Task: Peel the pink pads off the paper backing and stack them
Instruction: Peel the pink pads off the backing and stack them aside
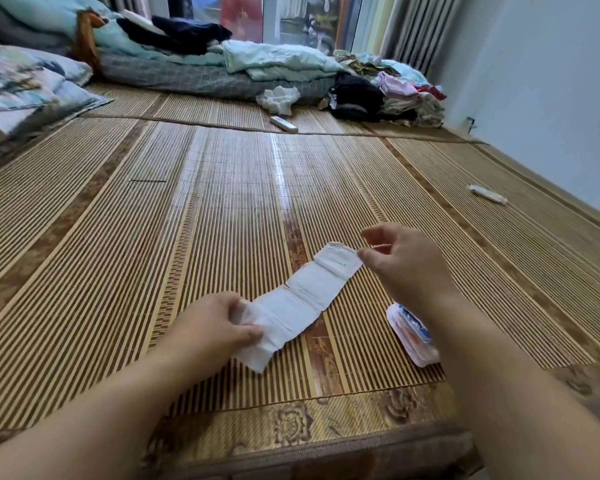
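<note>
A long white pad (302,299), creased into three sections, lies stretched out across the bamboo mat. My left hand (215,323) pinches its near end between thumb and fingers. My right hand (399,261) pinches the far end at the corner, thumb against fingertips, and a thin clear strip shows between them. A small stack of pink pads with a blue-printed wrapper (413,336) sits on the mat just right of the long pad, partly hidden behind my right forearm.
The bamboo mat (222,209) covers a wide bed. Folded bedding and pillows (25,88) lie at the far left, piled clothes (388,91) at the far right. A white remote (283,124), crumpled tissue (278,98) and a small tube (488,194) lie farther off.
</note>
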A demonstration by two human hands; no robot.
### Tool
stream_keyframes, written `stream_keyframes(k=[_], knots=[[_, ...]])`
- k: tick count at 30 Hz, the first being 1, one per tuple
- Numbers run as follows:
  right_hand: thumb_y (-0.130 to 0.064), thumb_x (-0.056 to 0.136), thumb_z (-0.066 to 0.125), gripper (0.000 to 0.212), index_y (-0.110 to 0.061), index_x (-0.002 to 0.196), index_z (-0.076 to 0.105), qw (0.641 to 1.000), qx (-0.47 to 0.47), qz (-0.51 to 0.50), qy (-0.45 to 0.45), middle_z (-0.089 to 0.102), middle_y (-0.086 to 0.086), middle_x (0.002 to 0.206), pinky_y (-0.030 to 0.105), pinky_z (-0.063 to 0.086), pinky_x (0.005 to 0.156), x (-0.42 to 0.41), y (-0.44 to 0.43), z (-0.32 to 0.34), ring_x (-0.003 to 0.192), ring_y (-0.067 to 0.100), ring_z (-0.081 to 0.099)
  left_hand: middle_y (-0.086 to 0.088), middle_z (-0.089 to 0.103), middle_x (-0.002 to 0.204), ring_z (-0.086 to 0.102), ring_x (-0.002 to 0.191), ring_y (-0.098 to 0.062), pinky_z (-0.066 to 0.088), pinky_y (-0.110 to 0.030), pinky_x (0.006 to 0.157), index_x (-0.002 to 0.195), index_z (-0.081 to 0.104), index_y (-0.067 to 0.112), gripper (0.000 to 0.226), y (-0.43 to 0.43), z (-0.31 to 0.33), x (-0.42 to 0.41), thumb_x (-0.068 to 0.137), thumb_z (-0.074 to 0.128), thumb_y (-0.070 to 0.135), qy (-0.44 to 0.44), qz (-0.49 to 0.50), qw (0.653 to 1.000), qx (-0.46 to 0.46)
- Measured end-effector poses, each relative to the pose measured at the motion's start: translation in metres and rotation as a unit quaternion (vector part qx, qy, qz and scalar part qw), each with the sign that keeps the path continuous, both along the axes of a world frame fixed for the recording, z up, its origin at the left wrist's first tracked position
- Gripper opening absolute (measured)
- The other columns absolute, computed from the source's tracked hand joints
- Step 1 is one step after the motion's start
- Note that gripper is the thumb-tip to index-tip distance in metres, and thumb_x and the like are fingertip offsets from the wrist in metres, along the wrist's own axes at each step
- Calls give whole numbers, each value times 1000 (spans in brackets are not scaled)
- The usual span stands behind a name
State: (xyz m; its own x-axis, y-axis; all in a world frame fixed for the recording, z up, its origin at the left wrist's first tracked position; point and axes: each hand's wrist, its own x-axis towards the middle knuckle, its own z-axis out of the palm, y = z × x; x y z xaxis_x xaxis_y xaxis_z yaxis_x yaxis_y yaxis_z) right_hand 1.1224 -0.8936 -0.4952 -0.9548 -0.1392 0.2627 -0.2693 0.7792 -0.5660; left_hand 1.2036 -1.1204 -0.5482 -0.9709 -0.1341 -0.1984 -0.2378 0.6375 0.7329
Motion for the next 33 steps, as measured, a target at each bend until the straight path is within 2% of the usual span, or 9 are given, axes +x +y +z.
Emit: stream_keyframes(k=[4,7,10,14,18,20,22,27,33], knots=[[-22,88,61,37,-17,125,59,996,19,12,-81,65,1,122,33,47,95,-18,-36,-23,108,16,60,-2,71,102,71,84,-18,57,-38,80,108,62,18,39,-44,2,12,73,78,24,-60,66,984,153],[-27,87,63,47,-13,131,52,988,54,-33,-144,58,7,132,36,42,97,-31,-51,-43,119,24,54,-6,75,90,74,79,-22,58,-46,79,108,63,13,38,-78,0,22,74,77,18,-77,106,974,185],[-41,76,69,52,-6,113,59,965,152,-95,-190,61,14,117,36,44,84,-38,-64,-57,111,30,54,-5,76,80,73,73,-23,57,-42,71,98,64,16,32,-106,-3,30,71,80,21,-77,149,975,143],[-45,71,74,41,-7,69,60,950,163,-112,-242,58,4,65,29,38,51,-42,-75,-60,64,19,56,2,64,86,61,76,-14,42,-29,56,92,58,19,45,-130,-3,36,61,86,33,-72,187,980,5],[-39,74,74,33,-7,77,68,935,186,-87,-289,67,7,77,33,50,67,-42,-78,-55,73,20,63,8,66,70,61,64,-6,39,-23,49,81,59,20,32,-141,-3,40,64,85,29,-63,179,982,4],[-31,73,74,23,-9,74,68,940,155,-62,-299,66,5,75,30,49,60,-39,-76,-49,68,17,61,7,70,55,65,52,-5,40,-20,47,71,66,17,18,-146,-5,41,68,83,24,-46,176,983,32],[-24,72,71,18,-8,71,64,948,85,-42,-304,62,6,74,28,44,54,-37,-71,-45,63,18,56,12,72,59,67,53,-3,44,-22,49,72,71,17,9,-150,-5,43,73,79,21,-35,177,981,74],[-4,73,74,20,-12,84,59,939,-140,-8,-314,61,11,93,32,53,59,-32,-66,-33,77,25,63,-2,72,62,64,49,-15,45,-26,47,77,72,13,8,-147,-2,42,82,71,20,7,186,965,184],[-7,75,73,35,-20,104,56,917,-212,66,-331,60,7,101,27,57,57,-13,-108,-25,83,24,66,-15,74,85,69,72,-28,51,-34,58,84,70,9,11,-130,5,36,84,68,20,31,191,951,243]])
